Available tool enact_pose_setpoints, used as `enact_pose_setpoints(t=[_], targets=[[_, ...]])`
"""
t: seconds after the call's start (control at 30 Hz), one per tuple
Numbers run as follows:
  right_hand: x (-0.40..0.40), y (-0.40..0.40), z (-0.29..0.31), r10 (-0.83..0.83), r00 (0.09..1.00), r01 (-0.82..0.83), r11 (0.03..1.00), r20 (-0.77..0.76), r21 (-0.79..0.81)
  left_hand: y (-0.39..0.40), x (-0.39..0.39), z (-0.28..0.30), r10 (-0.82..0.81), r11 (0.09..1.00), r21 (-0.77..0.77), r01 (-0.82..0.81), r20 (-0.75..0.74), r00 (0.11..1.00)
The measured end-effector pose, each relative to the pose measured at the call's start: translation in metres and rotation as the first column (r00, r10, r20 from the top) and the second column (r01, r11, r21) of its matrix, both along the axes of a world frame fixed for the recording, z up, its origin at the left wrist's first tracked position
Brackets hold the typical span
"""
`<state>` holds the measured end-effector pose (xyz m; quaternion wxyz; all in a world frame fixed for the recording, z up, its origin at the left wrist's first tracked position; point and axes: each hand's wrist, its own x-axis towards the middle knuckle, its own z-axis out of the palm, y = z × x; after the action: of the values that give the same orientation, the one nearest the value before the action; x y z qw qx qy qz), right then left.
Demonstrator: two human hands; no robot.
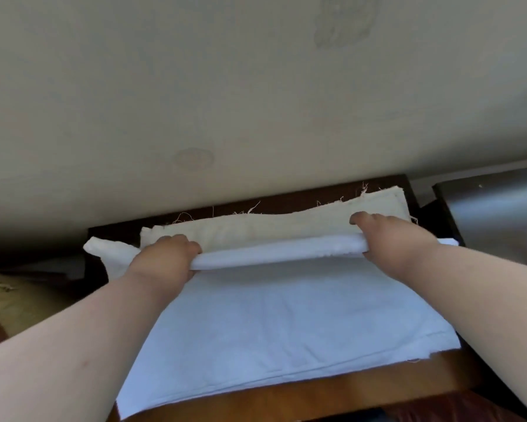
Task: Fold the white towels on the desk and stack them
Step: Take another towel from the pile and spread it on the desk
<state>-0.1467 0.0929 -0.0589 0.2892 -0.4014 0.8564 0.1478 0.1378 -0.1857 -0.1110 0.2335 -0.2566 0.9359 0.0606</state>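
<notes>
A folded white towel (274, 236) with frayed threads along its far edge is held at the back of the wooden desk (286, 394). My left hand (164, 257) grips its near-left edge, fingers on top. At the near-right edge my right hand (390, 233) holds it the same way. The towel's near edge is lifted a little above a larger white towel (280, 324) that lies spread flat over most of the desk. A loose white corner (103, 248) sticks out to the left behind my left hand.
A pale wall (256, 86) rises right behind the desk. A dark grey box-like object (493, 214) stands to the right of the desk. To the left lies a beige cushion (18, 300).
</notes>
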Motion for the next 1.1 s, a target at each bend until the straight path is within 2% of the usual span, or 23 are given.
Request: enact_pose_setpoints(t=[0.07, 0.17, 0.27, 0.37, 0.4, 0.43, 0.5, 0.53, 0.63, 0.7, 0.8, 0.83, 0.93, 0.97, 1.0, 1.03, 1.1], targets=[[0.018, 0.014, 0.016, -0.009, 1.0, 0.008, 0.999, 0.014, 0.054, 0.005, 0.021, 0.016, 0.053, 0.998, -0.046, -0.052, 0.013, 0.999], [0.052, 0.023, 0.053, -0.239, 0.966, 0.237, 0.971, 0.102, 0.036, 0.025, 0.039, 0.054, 0.23, 0.973, -0.011, -0.232, -0.095, 0.969], [0.081, 0.032, 0.097, -0.525, 0.817, 0.555, 0.828, 0.237, -0.083, 0.064, 0.036, 0.11, 0.448, 0.892, 0.189, -0.41, -0.265, 0.854], [0.104, 0.046, 0.134, -0.633, 0.677, 0.721, 0.672, 0.375, -0.166, 0.118, 0.025, 0.17, 0.555, 0.805, 0.423, -0.415, -0.29, 0.78], [0.111, 0.049, 0.144, -0.645, 0.626, 0.77, 0.602, 0.438, -0.213, 0.136, 0.02, 0.187, 0.563, 0.786, 0.481, -0.388, -0.299, 0.77], [0.12, 0.056, 0.158, -0.648, 0.531, 0.841, 0.484, 0.547, -0.243, 0.153, 0.015, 0.207, 0.561, 0.776, 0.525, -0.35, -0.319, 0.764], [0.14, 0.068, 0.188, -0.575, 0.334, 0.941, 0.249, 0.747, -0.228, 0.185, 0.001, 0.245, 0.565, 0.73, 0.632, -0.261, -0.344, 0.75], [0.15, 0.075, 0.202, -0.515, 0.263, 0.965, 0.161, 0.816, -0.209, 0.2, -0.008, 0.264, 0.59, 0.68, 0.699, -0.221, -0.343, 0.731], [0.172, 0.097, 0.245, -0.345, 0.147, 0.988, 0.015, 0.927, -0.151, 0.239, -0.029, 0.312, 0.656, 0.55, 0.828, -0.111, -0.346, 0.671], [0.178, 0.119, 0.272, -0.218, 0.115, 0.991, -0.044, 0.969, -0.127, 0.266, -0.039, 0.34, 0.601, 0.565, 0.825, -0.015, -0.4, 0.692], [0.185, 0.158, 0.31, -0.034, 0.118, 0.986, -0.116, 0.992, -0.121, 0.312, -0.039, 0.376, 0.482, 0.581, 0.8, 0.146, -0.483, 0.731], [0.189, 0.172, 0.322, -0.032, 0.142, 0.978, -0.152, 0.989, -0.145, 0.328, -0.036, 0.384, 0.448, 0.573, 0.797, 0.193, -0.501, 0.74], [0.195, 0.218, 0.348, -0.182, 0.248, 0.913, -0.283, 0.951, -0.293, 0.379, -0.048, 0.412, 0.39, 0.547, 0.776, 0.315, -0.569, 0.724], [0.196, 0.235, 0.355, -0.188, 0.272, 0.895, -0.31, 0.944, -0.32, 0.397, -0.053, 0.422, 0.391, 0.484, 0.811, 0.328, -0.536, 0.748], [0.2, 0.256, 0.363, -0.201, 0.293, 0.876, -0.336, 0.935, -0.347, 0.414, -0.056, 0.43, 0.32, 0.436, 0.815, 0.382, -0.537, 0.78], [0.204, 0.28, 0.37, -0.233, 0.313, 0.848, -0.368, 0.921, -0.382, 0.436, -0.061, 0.435, 0.247, 0.442, 0.789, 0.427, -0.564, 0.788], [0.211, 0.329, 0.383, -0.271, 0.33, 0.806, -0.419, 0.904, -0.419, 0.491, -0.067, 0.446, 0.169, 0.415, 0.746, 0.521, -0.626, 0.761]])
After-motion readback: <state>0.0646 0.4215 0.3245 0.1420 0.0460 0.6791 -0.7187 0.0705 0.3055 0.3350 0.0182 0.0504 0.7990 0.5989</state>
